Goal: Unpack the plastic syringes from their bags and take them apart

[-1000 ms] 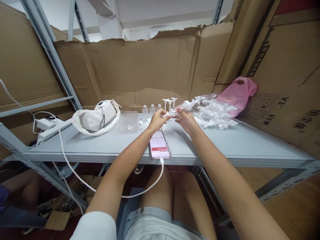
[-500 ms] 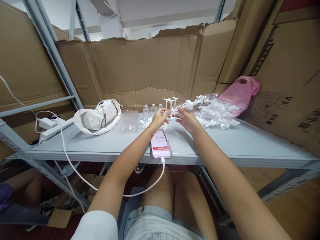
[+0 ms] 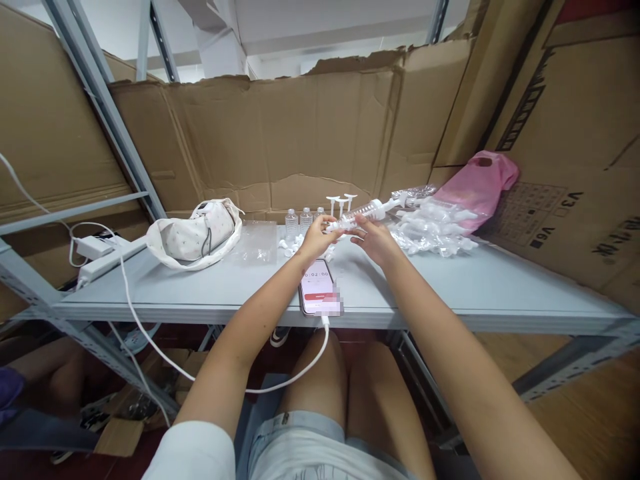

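Presently one clear syringe (image 3: 367,212) is held above the bench's (image 3: 200,287) back edge: left hand (image 3: 315,239) pinches its tip end, right hand (image 3: 373,240) grips the barrel. Three small bottles (image 3: 304,220) and three white plungers (image 3: 340,201) stand behind. One phone (image 3: 316,288), one pouch (image 3: 195,233), one pink bag (image 3: 480,183) lie around.

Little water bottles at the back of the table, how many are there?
3, in a row by the cardboard wall: the left bottle, the middle bottle, and the right bottle, partly behind the left hand. More could be hidden behind the hands.
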Tool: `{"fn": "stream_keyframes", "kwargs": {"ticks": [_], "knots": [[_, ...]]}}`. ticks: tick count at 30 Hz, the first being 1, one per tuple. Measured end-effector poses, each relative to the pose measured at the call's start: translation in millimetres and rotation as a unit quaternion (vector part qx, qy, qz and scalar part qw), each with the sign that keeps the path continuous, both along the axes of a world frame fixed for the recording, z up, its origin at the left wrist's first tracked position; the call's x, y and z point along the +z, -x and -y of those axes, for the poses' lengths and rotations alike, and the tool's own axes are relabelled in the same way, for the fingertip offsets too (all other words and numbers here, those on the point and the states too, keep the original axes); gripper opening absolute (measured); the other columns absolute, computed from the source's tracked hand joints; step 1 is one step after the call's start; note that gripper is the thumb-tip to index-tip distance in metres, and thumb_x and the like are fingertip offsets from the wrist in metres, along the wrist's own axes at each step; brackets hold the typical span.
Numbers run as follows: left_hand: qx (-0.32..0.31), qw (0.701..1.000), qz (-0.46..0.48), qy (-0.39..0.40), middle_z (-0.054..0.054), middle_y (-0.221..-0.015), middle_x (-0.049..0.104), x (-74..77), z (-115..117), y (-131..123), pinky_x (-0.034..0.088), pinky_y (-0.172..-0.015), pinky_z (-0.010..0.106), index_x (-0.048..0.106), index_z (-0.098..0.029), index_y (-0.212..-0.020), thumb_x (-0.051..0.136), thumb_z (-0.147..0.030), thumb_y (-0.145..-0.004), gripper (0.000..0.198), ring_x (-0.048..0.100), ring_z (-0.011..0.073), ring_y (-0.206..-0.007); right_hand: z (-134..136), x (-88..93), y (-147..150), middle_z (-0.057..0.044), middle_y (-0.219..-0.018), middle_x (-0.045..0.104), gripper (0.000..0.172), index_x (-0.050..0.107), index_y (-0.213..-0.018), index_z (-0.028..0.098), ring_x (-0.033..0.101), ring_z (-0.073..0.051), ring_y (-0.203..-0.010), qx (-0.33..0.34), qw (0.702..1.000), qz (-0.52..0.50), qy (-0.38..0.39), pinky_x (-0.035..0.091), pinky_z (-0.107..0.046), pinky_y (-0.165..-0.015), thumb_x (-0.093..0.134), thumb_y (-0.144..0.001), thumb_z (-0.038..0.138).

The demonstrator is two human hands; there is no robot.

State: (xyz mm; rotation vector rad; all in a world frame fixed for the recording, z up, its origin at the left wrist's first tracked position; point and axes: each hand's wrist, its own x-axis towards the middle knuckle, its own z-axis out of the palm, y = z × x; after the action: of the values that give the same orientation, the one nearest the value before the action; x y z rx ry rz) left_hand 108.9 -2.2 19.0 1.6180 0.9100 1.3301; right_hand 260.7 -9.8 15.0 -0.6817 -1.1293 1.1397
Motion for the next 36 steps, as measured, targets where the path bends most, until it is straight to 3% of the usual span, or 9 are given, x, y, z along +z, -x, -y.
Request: {"fn": "stream_keyframes", "kwargs": {"ticks": [4, 9, 13, 18, 23, 27, 29, 33, 36], "knots": [[-0.002, 1.0, -0.014, -0.005, 0.002, -0.071, 0.063, -2.2, -2.3, 0.3, 0.041, -0.066, 0.022, 0.058, -0.014, -0.085, 0.067, -0.036, -0.078, 0.025, 0.055, 0.0097, -0.065, -0.6, -1.1, 0.2, 0.002, -0.082, 0.064, 0.043, 0.057, -0.082, 0.025, 0.065, -0.014, -0.074, -0.007, 1.0, 0.008, 0.004, 0.044, -0.024, -0.058, 0.08, -0.057, 0.053], [-0.002, 0.999, -0.032, 0.037, 0.006, -0.071, 0.065, -0.7, 0.8, 1.4, 0.042, -0.071, 0.027, 0.061, -0.014, -0.078, 0.045, -0.051, -0.089, 0.043, 0.058, 0.0133, -0.068, 0.6, -1.0, 0.9, 0.002, -0.081, 0.064, 0.042, 0.057, -0.082, 0.026, 0.065, -0.015, -0.075, -0.004, 1.0, 0.017, 0.0, 0.044, -0.024, -0.059, 0.079, -0.059, 0.053], [0.013, 1.0, 0.008, -0.013, 0.002, -0.083, 0.064, -5.2, -6.8, 0.4, 0.042, -0.068, 0.023, 0.057, -0.018, -0.102, 0.068, -0.03, -0.077, 0.03, 0.056, 0.0105, -0.069, -0.3, -0.9, 0.8, 0.002, -0.081, 0.064, 0.043, 0.057, -0.082, 0.025, 0.064, -0.015, -0.075, -0.007, 1.0, 0.021, 0.006, 0.043, -0.024, -0.058, 0.08, -0.057, 0.053], [0.014, 0.999, 0.009, -0.036, 0.001, -0.08, 0.061, -10.9, -15.5, -0.7, 0.041, -0.067, 0.022, 0.056, -0.015, -0.094, 0.068, -0.014, -0.074, 0.024, 0.056, 0.0097, -0.07, -1.6, -1.1, 0.9, 0.002, -0.085, 0.064, 0.046, 0.057, -0.084, 0.025, 0.064, -0.014, -0.075, -0.004, 1.0, 0.021, 0.004, 0.042, -0.023, -0.057, 0.081, -0.055, 0.052], [-0.006, 1.0, -0.009, -0.009, 0.001, -0.075, 0.062, -5.9, -8.7, -0.9, 0.042, -0.073, 0.024, 0.058, -0.015, -0.088, 0.06, -0.028, -0.083, 0.015, 0.057, 0.0113, -0.073, 0.2, 0.4, 2.4, 0.003, -0.081, 0.062, 0.048, 0.056, -0.082, 0.025, 0.064, -0.013, -0.072, -0.02, 1.0, 0.011, -0.01, 0.042, -0.023, -0.057, 0.082, -0.053, 0.053], [0.021, 0.999, -0.021, 0.033, 0.004, -0.071, 0.062, -1.9, -7.8, 2.2, 0.043, -0.074, 0.027, 0.058, -0.015, -0.075, 0.039, -0.048, -0.092, 0.042, 0.058, 0.0139, -0.071, 1.7, 2.8, 1.3, 0.003, -0.083, 0.061, 0.047, 0.055, -0.084, 0.026, 0.066, -0.015, -0.077, -0.044, 0.998, 0.001, -0.032, 0.043, -0.023, -0.057, 0.08, -0.055, 0.054], [0.055, 0.997, -0.05, 0.019, 0.005, -0.074, 0.063, -2.1, -10.4, 6.5, 0.044, -0.077, 0.03, 0.06, -0.016, -0.076, 0.039, -0.052, -0.091, 0.043, 0.059, 0.0161, -0.074, 2.0, 3.8, 0.2, 0.003, -0.085, 0.061, 0.046, 0.054, -0.084, 0.026, 0.067, -0.015, -0.079, -0.059, 0.998, -0.01, -0.03, 0.044, -0.023, -0.057, 0.079, -0.057, 0.054], [0.197, 0.945, -0.229, -0.123, 0.008, -0.093, 0.066, -6.7, -16.7, 18.4, 0.037, -0.094, 0.043, 0.065, -0.02, -0.086, 0.064, -0.038, -0.078, 0.019, 0.055, 0.0265, -0.101, 1.9, 4.2, -0.6, 0.003, -0.084, 0.061, 0.042, 0.054, -0.082, 0.026, 0.066, -0.014, -0.072, -0.058, 0.998, -0.021, -0.01, 0.045, -0.023, -0.055, 0.079, -0.059, 0.051], [0.248, 0.892, -0.335, -0.175, 0.011, -0.104, 0.065, -10.6, -18.6, 23.8, 0.031, -0.1, 0.052, 0.067, -0.021, -0.09, 0.071, -0.027, -0.07, 0.02, 0.047, 0.0336, -0.114, 1.1, 3.1, -0.3, 0.004, -0.081, 0.06, 0.04, 0.055, -0.08, 0.025, 0.065, -0.012, -0.067, -0.04, 0.999, -0.021, -0.001, 0.045, -0.022, -0.053, 0.08, -0.059, 0.047]]}}
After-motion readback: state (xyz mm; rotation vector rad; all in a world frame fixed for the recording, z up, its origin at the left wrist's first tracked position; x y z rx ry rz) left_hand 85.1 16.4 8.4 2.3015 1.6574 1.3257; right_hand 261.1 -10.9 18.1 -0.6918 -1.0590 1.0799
